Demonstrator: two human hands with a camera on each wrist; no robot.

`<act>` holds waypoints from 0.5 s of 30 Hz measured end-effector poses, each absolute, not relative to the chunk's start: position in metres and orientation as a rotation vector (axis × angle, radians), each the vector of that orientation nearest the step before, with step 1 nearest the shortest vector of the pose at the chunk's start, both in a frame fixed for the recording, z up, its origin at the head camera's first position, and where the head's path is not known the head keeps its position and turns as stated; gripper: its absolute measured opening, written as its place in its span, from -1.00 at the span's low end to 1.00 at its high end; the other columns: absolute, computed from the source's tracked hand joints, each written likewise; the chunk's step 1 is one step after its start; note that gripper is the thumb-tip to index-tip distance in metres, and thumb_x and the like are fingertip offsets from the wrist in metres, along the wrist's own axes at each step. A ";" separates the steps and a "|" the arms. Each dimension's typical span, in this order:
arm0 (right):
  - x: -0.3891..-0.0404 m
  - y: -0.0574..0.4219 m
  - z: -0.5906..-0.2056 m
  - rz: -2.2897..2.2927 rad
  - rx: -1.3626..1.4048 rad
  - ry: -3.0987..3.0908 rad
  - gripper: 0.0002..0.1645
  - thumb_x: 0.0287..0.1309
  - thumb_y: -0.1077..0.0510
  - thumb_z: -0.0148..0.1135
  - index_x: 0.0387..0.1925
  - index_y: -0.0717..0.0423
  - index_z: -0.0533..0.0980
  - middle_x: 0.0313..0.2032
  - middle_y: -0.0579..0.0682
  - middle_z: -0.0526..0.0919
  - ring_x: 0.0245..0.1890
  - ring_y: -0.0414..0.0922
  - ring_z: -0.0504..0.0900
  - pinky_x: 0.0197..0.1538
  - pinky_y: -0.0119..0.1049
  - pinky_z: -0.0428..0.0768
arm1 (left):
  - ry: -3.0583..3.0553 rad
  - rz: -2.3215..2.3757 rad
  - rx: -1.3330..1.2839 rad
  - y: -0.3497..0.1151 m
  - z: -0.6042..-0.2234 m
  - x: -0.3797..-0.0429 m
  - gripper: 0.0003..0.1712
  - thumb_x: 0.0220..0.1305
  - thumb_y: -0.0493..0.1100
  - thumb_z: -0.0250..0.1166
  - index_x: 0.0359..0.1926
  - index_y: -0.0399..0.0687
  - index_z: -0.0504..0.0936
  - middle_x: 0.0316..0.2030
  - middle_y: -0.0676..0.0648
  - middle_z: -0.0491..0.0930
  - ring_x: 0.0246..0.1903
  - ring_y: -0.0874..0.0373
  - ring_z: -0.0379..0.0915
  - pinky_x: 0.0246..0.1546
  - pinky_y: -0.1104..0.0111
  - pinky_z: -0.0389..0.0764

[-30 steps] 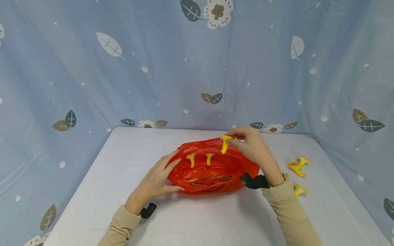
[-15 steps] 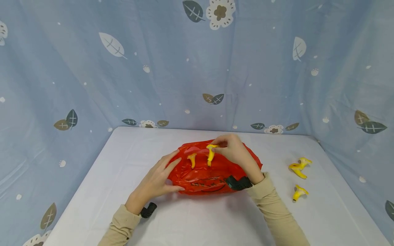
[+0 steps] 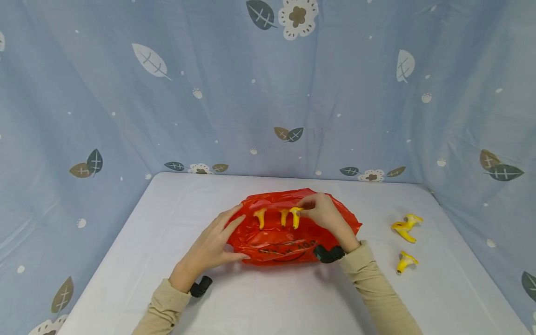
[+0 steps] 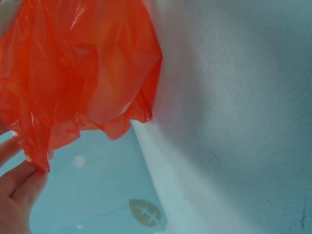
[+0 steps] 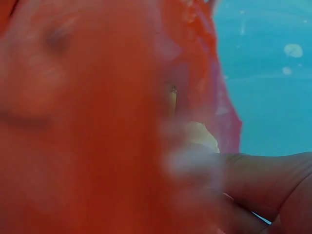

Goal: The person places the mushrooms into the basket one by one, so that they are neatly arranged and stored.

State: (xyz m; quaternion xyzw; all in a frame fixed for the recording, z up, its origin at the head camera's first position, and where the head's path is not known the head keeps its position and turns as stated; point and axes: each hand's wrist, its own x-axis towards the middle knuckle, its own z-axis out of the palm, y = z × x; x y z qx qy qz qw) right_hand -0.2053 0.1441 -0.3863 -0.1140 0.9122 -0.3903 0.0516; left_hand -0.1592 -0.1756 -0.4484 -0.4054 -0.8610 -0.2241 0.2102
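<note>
A red plastic bag [image 3: 272, 239] lies on the table with its mouth spread, dark printing along its near side. My left hand [image 3: 213, 244] holds the bag's left edge, fingers at the far rim and thumb at the near one; the left wrist view shows red plastic [image 4: 87, 63] between the fingers. My right hand [image 3: 324, 214] pinches a yellow chanterelle mushroom [image 3: 295, 218] by its cap, stem down, over the bag's opening. Two other chanterelles, a left one [image 3: 260, 217] and a middle one [image 3: 284, 217], are inside the bag. The right wrist view is mostly blurred red plastic.
On the table's right side lie two touching chanterelles [image 3: 405, 228] and a single chanterelle [image 3: 406, 261] nearer the front. A white cloth covers the table [image 3: 259, 298]. A blue patterned curtain [image 3: 234, 102] stands behind and at both sides.
My right hand carried its chanterelle left over the bag, then lowered it and shifted slightly right, beside the middle mushroom. The left hand has stayed on the bag's edge.
</note>
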 end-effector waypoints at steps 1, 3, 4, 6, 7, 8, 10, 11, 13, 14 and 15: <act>-0.206 0.145 -0.389 -1.180 -0.340 2.783 -0.81 0.14 0.24 0.41 -0.18 0.18 0.73 -0.19 0.05 0.71 -0.12 0.03 0.59 -0.07 -0.09 0.65 | -2.392 -0.624 -1.128 -0.176 -0.448 -0.159 0.13 -0.13 0.31 0.56 0.30 -0.36 0.43 0.40 -0.29 0.22 0.29 -0.13 0.26 0.16 -0.03 0.51; -0.208 0.146 -0.394 -1.167 -0.344 2.801 -0.83 0.14 0.26 0.41 -0.19 0.18 0.73 -0.19 0.05 0.72 -0.12 0.03 0.59 -0.07 -0.07 0.64 | -2.390 -0.624 -1.128 -0.176 -0.448 -0.159 0.12 -0.12 0.31 0.56 0.29 -0.36 0.44 0.40 -0.29 0.22 0.29 -0.13 0.25 0.16 -0.03 0.52; -0.209 0.146 -0.396 -1.161 -0.353 2.814 -0.83 0.13 0.27 0.41 -0.20 0.19 0.73 -0.20 0.06 0.72 -0.13 0.03 0.59 -0.08 -0.07 0.64 | -2.389 -0.626 -1.129 -0.175 -0.448 -0.159 0.12 -0.13 0.31 0.56 0.29 -0.36 0.44 0.40 -0.29 0.22 0.29 -0.13 0.25 0.15 -0.03 0.52; -0.211 0.146 -0.400 -1.145 -0.358 2.841 -0.84 0.12 0.29 0.41 -0.21 0.20 0.73 -0.21 0.06 0.73 -0.14 0.03 0.59 -0.09 -0.09 0.65 | -2.390 -0.624 -1.128 -0.175 -0.448 -0.159 0.12 -0.13 0.31 0.56 0.29 -0.35 0.44 0.40 -0.28 0.22 0.30 -0.12 0.25 0.15 -0.03 0.52; -0.211 0.146 -0.402 -1.132 -0.366 2.857 -0.83 0.11 0.30 0.41 -0.21 0.22 0.73 -0.22 0.08 0.73 -0.16 0.04 0.59 -0.12 -0.09 0.66 | -2.391 -0.625 -1.127 -0.175 -0.448 -0.159 0.12 -0.13 0.31 0.57 0.29 -0.35 0.44 0.41 -0.28 0.22 0.30 -0.12 0.25 0.15 -0.03 0.52; -0.212 0.146 -0.403 -1.126 -0.364 2.871 -0.83 0.10 0.32 0.41 -0.22 0.24 0.73 -0.22 0.10 0.73 -0.19 0.03 0.58 -0.15 -0.12 0.66 | -2.391 -0.623 -1.127 -0.175 -0.448 -0.159 0.12 -0.13 0.31 0.57 0.29 -0.35 0.44 0.41 -0.27 0.22 0.30 -0.12 0.25 0.15 -0.03 0.52; -0.212 0.146 -0.406 -1.102 -0.342 2.898 -0.80 0.09 0.34 0.41 -0.19 0.26 0.72 -0.20 0.13 0.73 -0.22 0.02 0.57 -0.21 -0.18 0.66 | -2.391 -0.620 -1.127 -0.174 -0.448 -0.159 0.12 -0.14 0.31 0.57 0.29 -0.35 0.44 0.41 -0.27 0.21 0.30 -0.11 0.25 0.15 -0.02 0.52; -0.213 0.146 -0.407 -1.090 -0.320 2.909 -0.78 0.09 0.34 0.41 -0.17 0.27 0.72 -0.19 0.14 0.72 -0.24 0.02 0.56 -0.24 -0.20 0.65 | -2.391 -0.617 -1.126 -0.174 -0.448 -0.159 0.13 -0.14 0.31 0.57 0.29 -0.35 0.44 0.41 -0.27 0.21 0.30 -0.11 0.25 0.15 -0.02 0.52; -0.213 0.145 -0.411 -1.063 -0.282 2.928 -0.77 0.10 0.36 0.39 -0.15 0.29 0.71 -0.17 0.17 0.71 -0.25 0.01 0.55 -0.27 -0.23 0.63 | -2.388 -0.617 -1.127 -0.174 -0.449 -0.159 0.12 -0.13 0.31 0.57 0.29 -0.35 0.44 0.41 -0.26 0.21 0.30 -0.11 0.25 0.16 -0.02 0.52; -0.214 0.145 -0.413 -1.056 -0.248 2.933 -0.76 0.10 0.36 0.39 -0.15 0.29 0.71 -0.16 0.17 0.71 -0.25 0.00 0.55 -0.26 -0.25 0.62 | -2.386 -0.614 -1.128 -0.174 -0.449 -0.159 0.12 -0.13 0.32 0.56 0.29 -0.35 0.44 0.41 -0.27 0.22 0.29 -0.11 0.25 0.15 -0.02 0.52; -0.214 0.144 -0.415 -1.043 -0.231 2.943 -0.77 0.10 0.37 0.38 -0.15 0.30 0.70 -0.17 0.17 0.71 -0.26 0.00 0.55 -0.27 -0.25 0.63 | -2.382 -0.614 -1.129 -0.174 -0.449 -0.159 0.12 -0.12 0.32 0.56 0.29 -0.35 0.44 0.41 -0.27 0.22 0.29 -0.12 0.26 0.15 -0.03 0.52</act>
